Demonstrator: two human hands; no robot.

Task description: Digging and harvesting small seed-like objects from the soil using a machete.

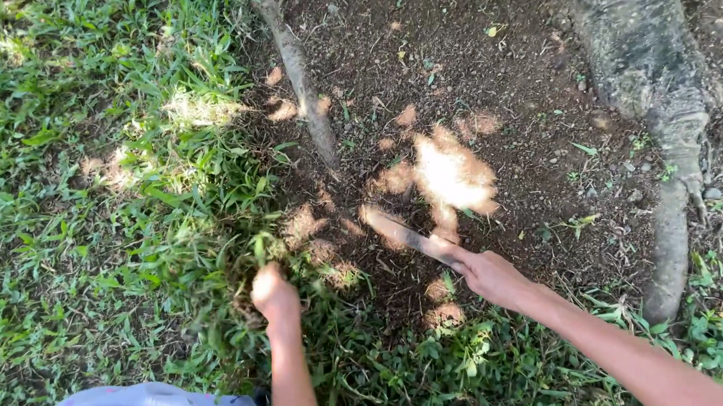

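Your left hand [274, 296] fisted, grip clamped on grass tuft [251, 257] at lawn edge. Your right hand [492, 277] grip closed around handle of long blade [404, 235], tip resting on bare soil [488, 75], pointing toward tuft. Tree roots [650, 81] well apart at right. Risk: blade near left fist; slip on loose soil could reach your fingers.

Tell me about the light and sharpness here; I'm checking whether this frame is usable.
Head view: dappled sunlight through shade, with one patch on the bare soil blown out to near white. The blade in the right hand is partly washed out by glare. The left hand, closed on a grass tuft, is sunlit. Grass and tree roots look sharp.
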